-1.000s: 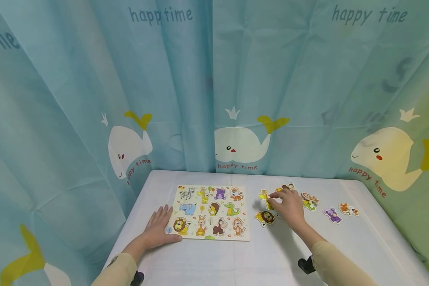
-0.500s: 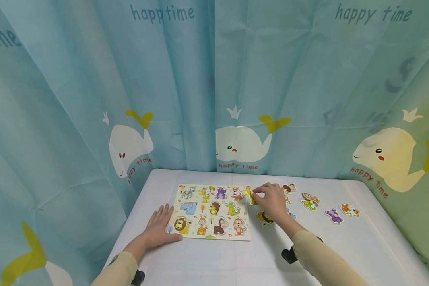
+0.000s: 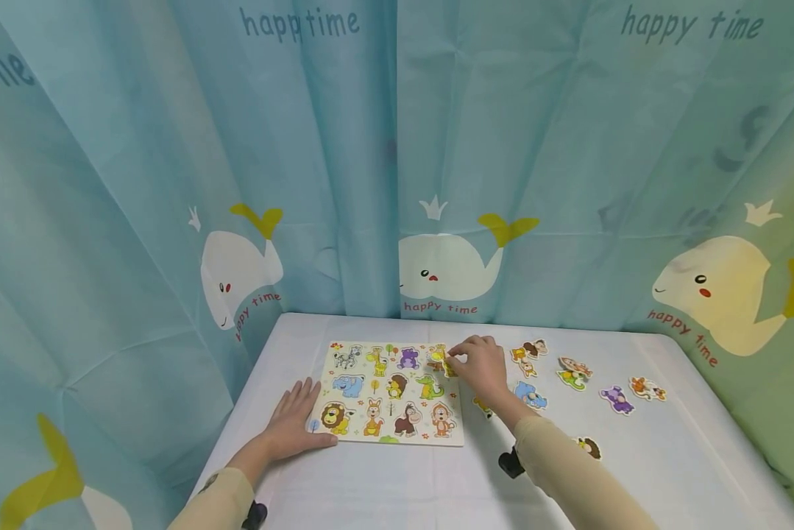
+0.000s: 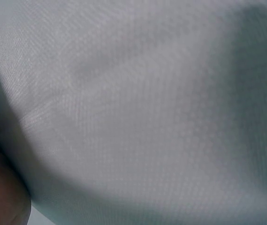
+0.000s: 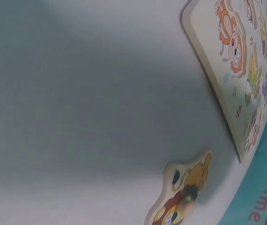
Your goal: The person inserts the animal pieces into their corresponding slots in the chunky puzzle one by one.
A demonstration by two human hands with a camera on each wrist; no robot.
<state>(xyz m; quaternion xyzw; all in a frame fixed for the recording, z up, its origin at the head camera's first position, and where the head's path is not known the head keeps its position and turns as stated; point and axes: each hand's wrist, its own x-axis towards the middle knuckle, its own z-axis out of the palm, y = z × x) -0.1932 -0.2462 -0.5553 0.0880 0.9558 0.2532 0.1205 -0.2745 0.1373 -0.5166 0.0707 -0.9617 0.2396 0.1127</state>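
A giraffe puzzle piece (image 3: pixel 439 355) is pinched between the thumb and fingers of my right hand (image 3: pixel 483 366). It hangs over the upper right corner of the animal puzzle board (image 3: pixel 385 430), partly covering the tiger picture there. My left hand (image 3: pixel 293 423) lies with spread, straight fingers at the board's left edge, its thumb along the lower left corner. In the right wrist view a lion puzzle piece (image 5: pixel 182 192) lies on the table beside the board (image 5: pixel 213 89). The left wrist view shows mostly white cloth and part of a hand (image 4: pixel 4 187).
Several loose pieces lie right of the board: an elephant piece (image 3: pixel 530 395), a purple hippo piece (image 3: pixel 617 400), a tiger piece (image 3: pixel 647 389), a crocodile piece (image 3: pixel 572 379) under another, and a hedgehog piece (image 3: pixel 589 447). A blue curtain (image 3: pixel 344 184) hangs behind the white table (image 3: pixel 397 486).
My right hand has carried the giraffe piece leftward from the loose pieces to above the board's upper right corner. The left hand has stayed in place.
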